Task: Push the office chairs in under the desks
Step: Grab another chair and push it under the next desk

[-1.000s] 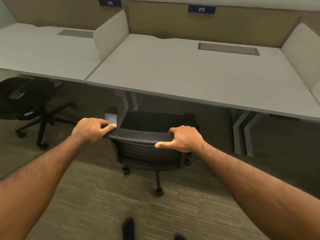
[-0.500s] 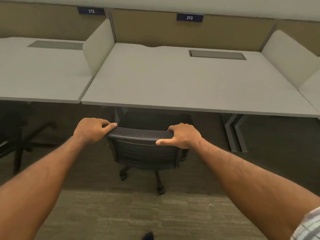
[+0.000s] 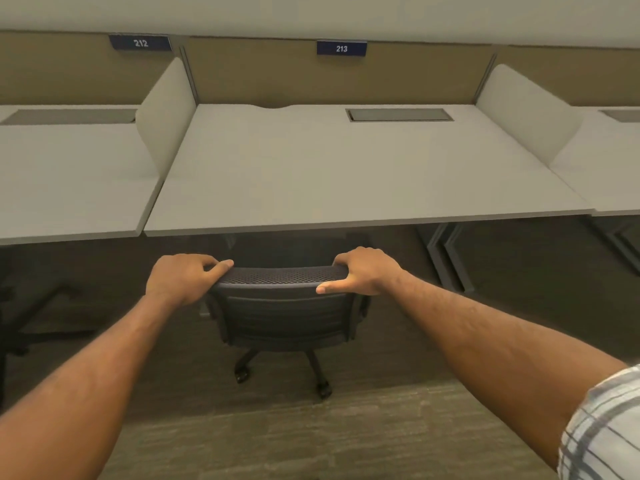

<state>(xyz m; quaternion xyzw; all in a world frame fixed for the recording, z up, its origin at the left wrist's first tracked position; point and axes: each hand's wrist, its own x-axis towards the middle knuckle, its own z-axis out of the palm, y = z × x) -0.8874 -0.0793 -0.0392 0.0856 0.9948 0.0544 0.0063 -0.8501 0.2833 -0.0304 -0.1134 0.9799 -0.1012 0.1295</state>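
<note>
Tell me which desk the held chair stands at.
The middle desk, under the 213 sign: the mesh chair gripped by the left hand and right hand is at its front edge, not at the 212 desk.

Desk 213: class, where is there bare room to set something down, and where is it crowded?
The desk top is bare from the left divider to the right divider, and from its front edge back to the cable hatch. Crowded: below that edge, where the chair stands, left hand and right hand gripping its backrest.
</note>
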